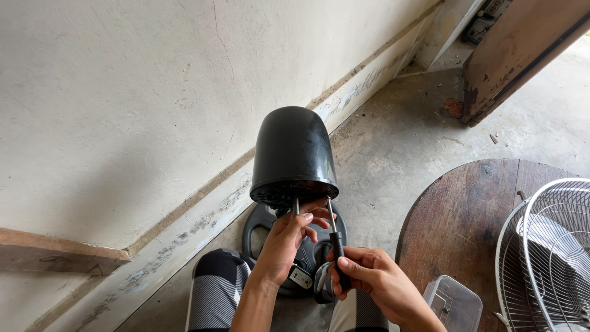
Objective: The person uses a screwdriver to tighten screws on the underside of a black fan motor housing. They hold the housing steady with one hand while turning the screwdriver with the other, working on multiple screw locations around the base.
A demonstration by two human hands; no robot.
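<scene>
A glossy black fan motor housing (293, 155) stands upright on its stem above a round black base (259, 224) on the floor. My left hand (289, 237) grips the stem just under the housing's lower rim. My right hand (369, 280) holds a screwdriver (335, 241) by its black handle, its metal shaft angled up into the underside of the housing.
A plastered wall (123, 110) runs along the left. A round wooden tabletop (461, 221) lies at right, carrying a white wire fan guard (547, 246) and a clear plastic box (455, 304). A wooden door (522, 49) stands at the back right. My checked-trousered knee (215, 289) is below.
</scene>
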